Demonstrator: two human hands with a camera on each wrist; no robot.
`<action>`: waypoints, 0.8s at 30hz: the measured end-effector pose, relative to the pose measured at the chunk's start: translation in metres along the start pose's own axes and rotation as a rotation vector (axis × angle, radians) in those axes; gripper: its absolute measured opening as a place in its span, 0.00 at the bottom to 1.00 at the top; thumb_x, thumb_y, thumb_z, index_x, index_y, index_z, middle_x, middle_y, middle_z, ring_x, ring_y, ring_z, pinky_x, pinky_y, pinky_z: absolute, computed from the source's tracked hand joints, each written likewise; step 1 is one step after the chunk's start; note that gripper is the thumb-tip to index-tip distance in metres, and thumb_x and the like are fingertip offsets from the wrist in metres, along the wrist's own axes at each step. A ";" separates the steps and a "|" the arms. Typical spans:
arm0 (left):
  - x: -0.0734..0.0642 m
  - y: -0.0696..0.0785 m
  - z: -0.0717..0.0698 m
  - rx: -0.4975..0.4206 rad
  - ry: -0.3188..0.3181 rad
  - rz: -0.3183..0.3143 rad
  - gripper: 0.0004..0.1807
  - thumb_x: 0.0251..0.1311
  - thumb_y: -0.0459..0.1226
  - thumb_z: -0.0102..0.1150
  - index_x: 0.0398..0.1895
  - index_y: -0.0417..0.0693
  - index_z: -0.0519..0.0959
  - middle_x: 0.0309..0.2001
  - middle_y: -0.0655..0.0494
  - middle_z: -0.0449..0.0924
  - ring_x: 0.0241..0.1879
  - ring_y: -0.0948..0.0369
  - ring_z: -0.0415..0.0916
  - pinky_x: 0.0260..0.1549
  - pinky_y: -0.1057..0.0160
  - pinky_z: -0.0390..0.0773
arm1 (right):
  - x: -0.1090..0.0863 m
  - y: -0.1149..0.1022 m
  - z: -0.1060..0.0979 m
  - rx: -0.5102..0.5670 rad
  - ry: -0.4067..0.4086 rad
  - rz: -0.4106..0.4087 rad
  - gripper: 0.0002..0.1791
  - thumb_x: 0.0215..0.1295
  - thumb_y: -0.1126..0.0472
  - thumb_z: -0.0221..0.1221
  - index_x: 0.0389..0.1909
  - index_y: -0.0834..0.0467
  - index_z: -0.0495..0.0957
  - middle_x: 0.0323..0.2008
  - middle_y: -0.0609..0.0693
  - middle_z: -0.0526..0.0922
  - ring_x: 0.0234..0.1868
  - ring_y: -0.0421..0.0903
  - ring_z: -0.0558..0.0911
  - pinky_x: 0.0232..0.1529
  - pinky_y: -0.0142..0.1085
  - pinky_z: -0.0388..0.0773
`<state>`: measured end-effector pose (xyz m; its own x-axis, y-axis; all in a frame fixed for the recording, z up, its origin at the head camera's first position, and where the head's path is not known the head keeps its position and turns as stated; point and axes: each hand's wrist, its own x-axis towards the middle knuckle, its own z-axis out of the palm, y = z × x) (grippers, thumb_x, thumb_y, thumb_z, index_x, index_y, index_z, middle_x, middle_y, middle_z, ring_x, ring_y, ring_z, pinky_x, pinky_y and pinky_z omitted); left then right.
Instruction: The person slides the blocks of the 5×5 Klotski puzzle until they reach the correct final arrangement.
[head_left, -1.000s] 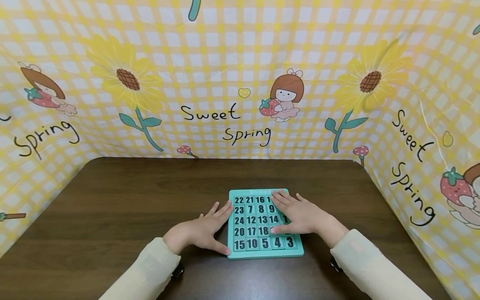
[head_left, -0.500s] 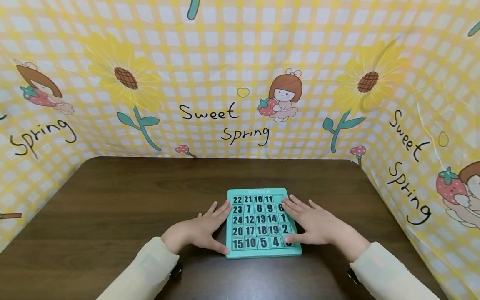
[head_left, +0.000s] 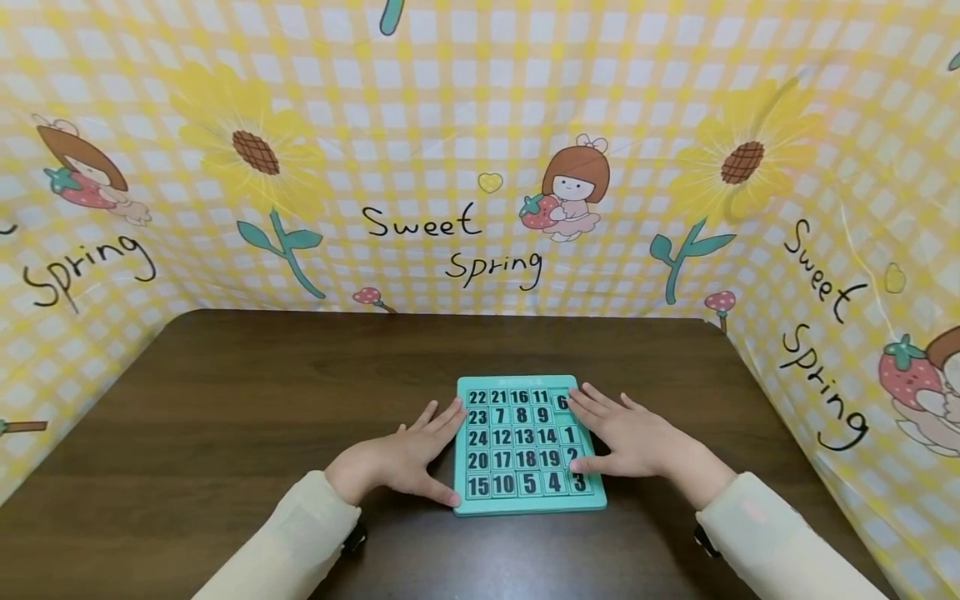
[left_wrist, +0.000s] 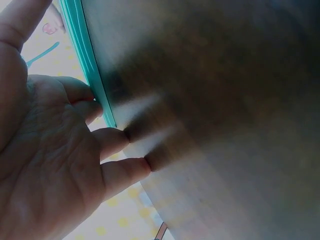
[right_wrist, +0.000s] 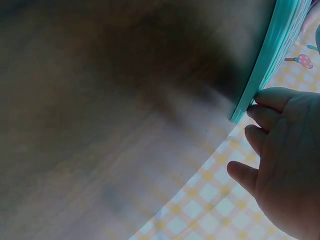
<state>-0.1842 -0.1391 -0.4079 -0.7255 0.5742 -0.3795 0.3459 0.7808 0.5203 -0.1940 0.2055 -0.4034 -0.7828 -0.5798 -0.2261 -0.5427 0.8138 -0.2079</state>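
Note:
A teal sliding number puzzle point(head_left: 530, 505) lies flat on the dark wooden table. Its tile 6 point(head_left: 562, 402) sits in the top right corner, and the gap is just below it, at the right end of the second row. My left hand point(head_left: 401, 464) steadies the left side, fingertips and thumb at the frame's edge, fingers spread. On the right side my right hand point(head_left: 637, 437) reaches in over the edge with nearly straight fingers. Its fingertips are at tile 6 and its thumb tip overlaps the 2 tile point(head_left: 572, 456). In the right wrist view its fingers point(right_wrist: 270, 100) meet the frame's side.
The brown table point(head_left: 300, 367) extends around the puzzle on all sides. A yellow checked cloth point(head_left: 450, 108) with printed flowers and figures rises behind the table and along both sides.
My right hand first drew back toward the right edge, uncovering the top right gap. Tile 6 has then slid up into that corner, leaving the gap below it. The left hand stays put.

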 end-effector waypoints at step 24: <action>0.001 0.000 -0.001 0.018 0.005 0.003 0.65 0.52 0.60 0.70 0.81 0.49 0.38 0.82 0.55 0.26 0.80 0.44 0.22 0.67 0.25 0.42 | -0.028 -0.007 0.007 -0.039 0.059 -0.044 0.54 0.63 0.24 0.49 0.77 0.59 0.54 0.80 0.52 0.50 0.81 0.55 0.47 0.71 0.67 0.52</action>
<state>-0.1849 -0.1386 -0.4075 -0.7277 0.5752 -0.3737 0.3588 0.7836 0.5072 -0.1663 0.2159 -0.4022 -0.7740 -0.6124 -0.1612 -0.5874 0.7894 -0.1784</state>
